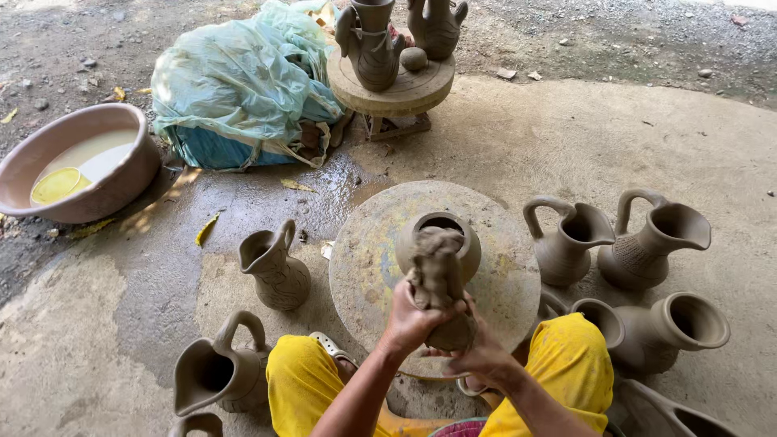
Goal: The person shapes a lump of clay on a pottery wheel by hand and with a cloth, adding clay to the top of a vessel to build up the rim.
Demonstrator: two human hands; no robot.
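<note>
Clay lump: grey roll of wet clay [438,271], upright, top end leaning over the pot mouth, at 12 o'clock from my hands.
Left hand: my left hand [413,320] was wrapped round the lump's lower part, fingers curled tight on it.
Right hand: my right hand [479,356] cupped the lump's base from 5 o'clock, fingers pressed together under it.
Pot: round clay pot [463,243] stood mid-wheel, just behind the lump; contact with it unclear.
Wheel: flat round turntable [510,275] between my knees in yellow trousers [571,364].
Jugs: one jug [275,267] at 9 o'clock of the wheel, two spouted jugs [566,239] at 3 o'clock.
Basin: pink basin [121,182] with cloudy water at 10 o'clock, well apart.
Plastic: green plastic bundle [243,81] at 11 o'clock.
</note>
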